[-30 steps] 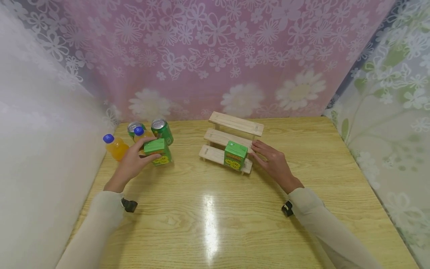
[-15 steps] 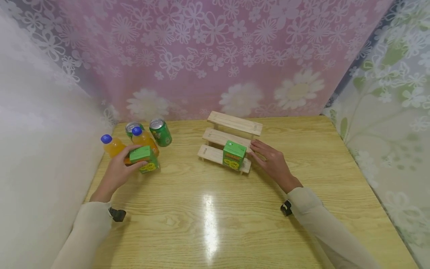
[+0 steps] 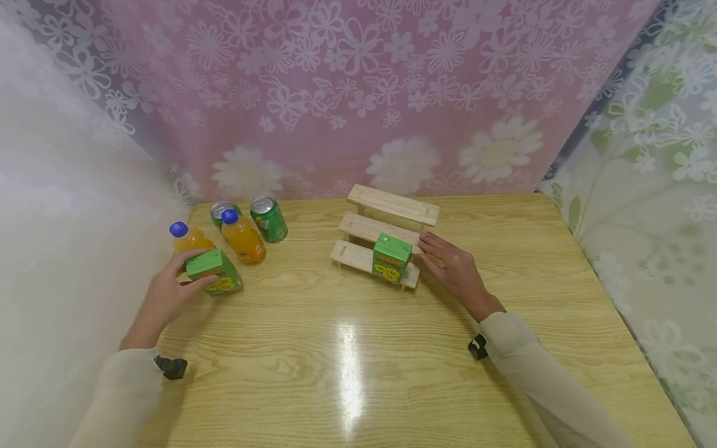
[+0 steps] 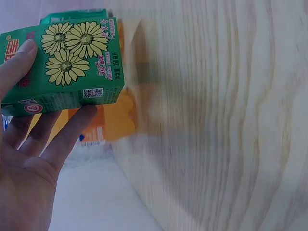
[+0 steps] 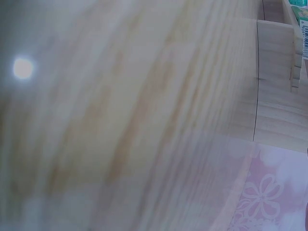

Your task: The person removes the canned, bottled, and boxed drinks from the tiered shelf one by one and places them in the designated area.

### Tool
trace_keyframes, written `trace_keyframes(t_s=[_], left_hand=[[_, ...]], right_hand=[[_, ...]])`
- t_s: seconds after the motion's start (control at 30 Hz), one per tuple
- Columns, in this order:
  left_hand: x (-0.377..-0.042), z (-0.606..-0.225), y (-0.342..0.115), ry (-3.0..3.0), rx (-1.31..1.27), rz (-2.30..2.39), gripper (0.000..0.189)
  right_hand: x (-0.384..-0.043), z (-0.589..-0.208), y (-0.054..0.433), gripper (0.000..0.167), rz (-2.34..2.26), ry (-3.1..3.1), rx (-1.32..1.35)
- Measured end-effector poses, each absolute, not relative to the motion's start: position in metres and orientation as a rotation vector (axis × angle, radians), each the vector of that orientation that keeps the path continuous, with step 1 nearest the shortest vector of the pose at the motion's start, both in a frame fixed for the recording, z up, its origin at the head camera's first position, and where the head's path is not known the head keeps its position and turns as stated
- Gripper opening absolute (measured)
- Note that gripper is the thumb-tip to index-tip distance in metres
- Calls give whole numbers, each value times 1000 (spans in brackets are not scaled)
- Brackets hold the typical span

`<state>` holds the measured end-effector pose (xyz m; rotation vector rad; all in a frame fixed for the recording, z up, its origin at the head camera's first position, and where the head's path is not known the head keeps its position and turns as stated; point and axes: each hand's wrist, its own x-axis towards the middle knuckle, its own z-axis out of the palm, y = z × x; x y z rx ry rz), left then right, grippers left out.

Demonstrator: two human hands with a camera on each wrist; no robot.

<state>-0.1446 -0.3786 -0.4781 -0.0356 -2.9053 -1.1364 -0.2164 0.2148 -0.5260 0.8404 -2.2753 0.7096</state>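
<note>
My left hand (image 3: 162, 300) grips a green drink carton (image 3: 214, 271) with yellow flowers on its front, at the table's left side. In the left wrist view the thumb lies on the front of that carton (image 4: 72, 62) and the fingers are behind and below it. My right hand (image 3: 458, 271) holds the right end of a three-step wooden display stand (image 3: 366, 228), fingertips and thumb at the middle step. A second green carton (image 3: 391, 258) stands upright on the stand's lowest step, close to the right thumb. The right wrist view barely catches the stand (image 5: 296, 65).
Just behind the held carton is an orange drink bottle (image 3: 190, 238) with a blue cap, partly hidden. Another orange bottle (image 3: 244, 239) stands to its right. Two green cans (image 3: 270, 221) are at the back left. Fabric walls (image 3: 313, 149) border the wood-grain table (image 3: 291, 336).
My left hand has carried its carton left and toward me, away from the right-hand bottle and the cans, which now show more fully. The right hand and stand keep their place.
</note>
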Motion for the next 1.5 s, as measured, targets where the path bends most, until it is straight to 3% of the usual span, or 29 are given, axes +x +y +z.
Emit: trace_keyframes(t_s=[1.5], left_hand=[[-138,-483,-414,-2990,126,-1322,86]], right_hand=[[-217,-525,216,38,684,-2285,840]])
